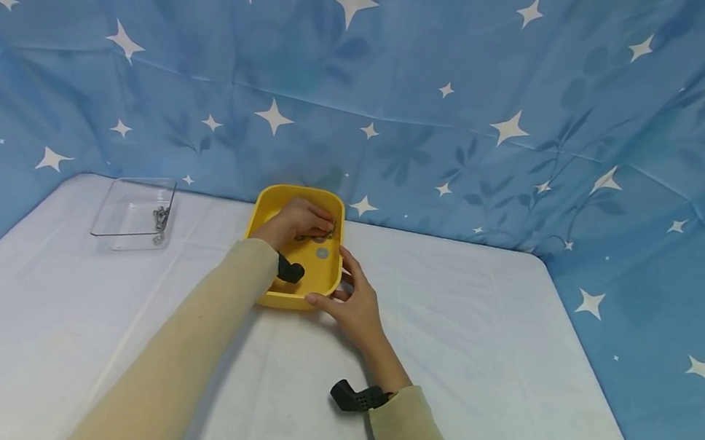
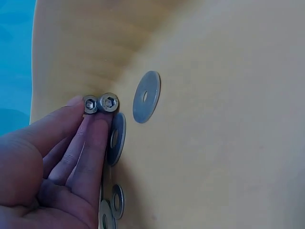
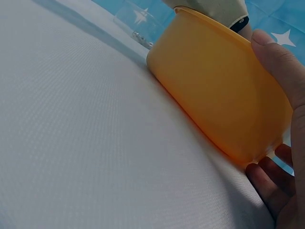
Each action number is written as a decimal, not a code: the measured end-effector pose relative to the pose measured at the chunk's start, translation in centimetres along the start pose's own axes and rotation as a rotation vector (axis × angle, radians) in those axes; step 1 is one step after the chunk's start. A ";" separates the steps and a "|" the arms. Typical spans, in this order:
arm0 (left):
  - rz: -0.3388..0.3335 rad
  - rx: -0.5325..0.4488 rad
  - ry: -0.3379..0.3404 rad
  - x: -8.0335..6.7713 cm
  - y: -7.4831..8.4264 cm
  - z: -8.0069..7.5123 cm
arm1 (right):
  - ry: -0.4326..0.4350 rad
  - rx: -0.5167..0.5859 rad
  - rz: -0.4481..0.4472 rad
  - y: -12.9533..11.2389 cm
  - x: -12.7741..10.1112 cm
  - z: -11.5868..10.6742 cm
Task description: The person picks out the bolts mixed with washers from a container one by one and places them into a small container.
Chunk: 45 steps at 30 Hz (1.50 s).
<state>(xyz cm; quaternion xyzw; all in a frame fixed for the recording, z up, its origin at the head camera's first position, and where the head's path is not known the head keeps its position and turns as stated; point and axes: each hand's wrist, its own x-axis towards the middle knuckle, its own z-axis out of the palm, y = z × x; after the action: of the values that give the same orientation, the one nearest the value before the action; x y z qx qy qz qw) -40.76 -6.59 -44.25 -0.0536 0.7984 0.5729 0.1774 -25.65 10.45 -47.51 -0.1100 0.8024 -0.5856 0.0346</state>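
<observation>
Inside the yellow bin (image 1: 298, 283), my left hand (image 1: 297, 219) pinches two socket head bolts (image 2: 110, 97) side by side between thumb and fingertips. Their hex recesses face the camera in the left wrist view. A large flat washer (image 2: 141, 112) lies on the bin's floor just beyond the fingers. Another washer (image 2: 119, 143) is close against the fingers, with smaller washers (image 2: 119, 205) lower down, partly hidden by the hand. At the bin's near right corner, my right hand (image 1: 357, 313) grips the wall, its thumb (image 3: 276, 57) at the rim and fingers around the outside.
A clear square dish (image 1: 121, 224) stands to the left on the white-covered table (image 1: 475, 352), with several small metal parts (image 1: 160, 217) along its right side. Behind the table hangs a blue curtain (image 1: 400, 50) with white stars.
</observation>
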 end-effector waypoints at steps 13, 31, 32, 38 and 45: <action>0.054 0.015 0.021 0.0 -0.2 -0.1 | 0.017 0.000 -0.019 0.9 0.3 0.2; 0.019 -0.126 0.002 -0.2 0.3 -0.2 | 0.018 0.002 -0.009 0.9 0.3 0.3; 0.013 -0.149 -0.005 -0.2 0.3 -0.2 | 0.018 0.003 -0.009 0.9 0.3 0.3; -0.013 -0.241 -0.046 -0.5 0.8 -0.3 | 0.006 0.024 -0.014 1.0 0.3 0.3; 0.006 -0.253 -0.023 -1.3 1.4 -0.6 | 0.007 0.017 -0.019 1.2 0.4 0.2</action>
<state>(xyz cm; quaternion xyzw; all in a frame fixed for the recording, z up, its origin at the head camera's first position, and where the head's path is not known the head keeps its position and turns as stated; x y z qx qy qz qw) -40.11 -6.81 -42.35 -0.0665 0.7179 0.6702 0.1765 -26.21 10.50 -48.70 -0.1154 0.7963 -0.5931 0.0272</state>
